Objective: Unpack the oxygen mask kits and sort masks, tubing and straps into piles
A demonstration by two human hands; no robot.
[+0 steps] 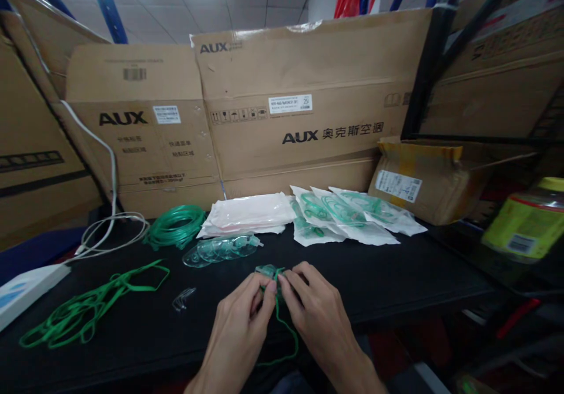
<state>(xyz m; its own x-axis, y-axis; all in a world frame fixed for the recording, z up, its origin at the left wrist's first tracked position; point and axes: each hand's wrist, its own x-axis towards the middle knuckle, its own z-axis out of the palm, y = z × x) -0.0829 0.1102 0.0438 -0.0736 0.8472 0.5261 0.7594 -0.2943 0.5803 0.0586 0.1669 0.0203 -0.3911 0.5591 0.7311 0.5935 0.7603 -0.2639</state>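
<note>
My left hand [240, 317] and my right hand [315, 312] meet over the black table [396, 265], both pinching a clear green-tinted mask [267, 272]. A thin green strap [282, 329] hangs from it between my hands and loops down toward the table's front edge. Just beyond lie several stacked clear masks [220, 249]. A small clear plastic clip [183, 299] rests left of my left hand.
Loose green straps [83, 312] lie at the left, a coil of green tubing [176, 226] behind them. A stack of white bags [247, 213] and several sealed mask packets [348, 212] sit at the back. Cardboard boxes [308, 100] wall the rear; white cables [110, 229], a yellow-green jar [529, 221].
</note>
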